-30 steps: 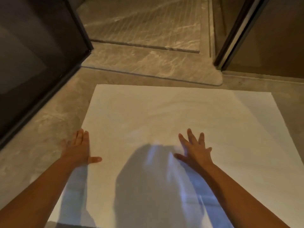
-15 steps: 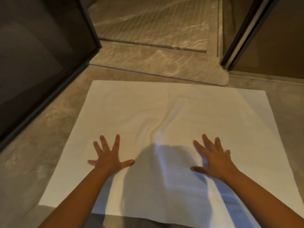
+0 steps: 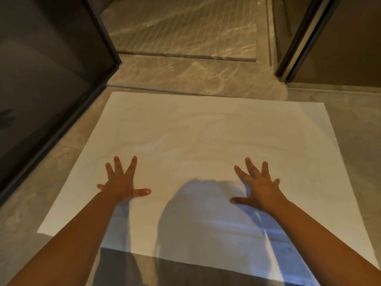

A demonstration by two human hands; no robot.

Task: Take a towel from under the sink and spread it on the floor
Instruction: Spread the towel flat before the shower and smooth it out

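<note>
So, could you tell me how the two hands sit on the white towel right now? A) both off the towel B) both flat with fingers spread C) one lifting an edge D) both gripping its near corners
B: the left hand and right hand lie palm-down, fingers splayed, on the towel spread over the floor.

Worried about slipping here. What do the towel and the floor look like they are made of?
The towel looks like white woven cloth, probably cotton terry: matte, with soft ripples. The floor looks like veined grey-brown stone or marble-look tile, smooth and slightly glossy, with pale streaks. Both hands, the left hand and the right hand, are spread on the towel.
</note>
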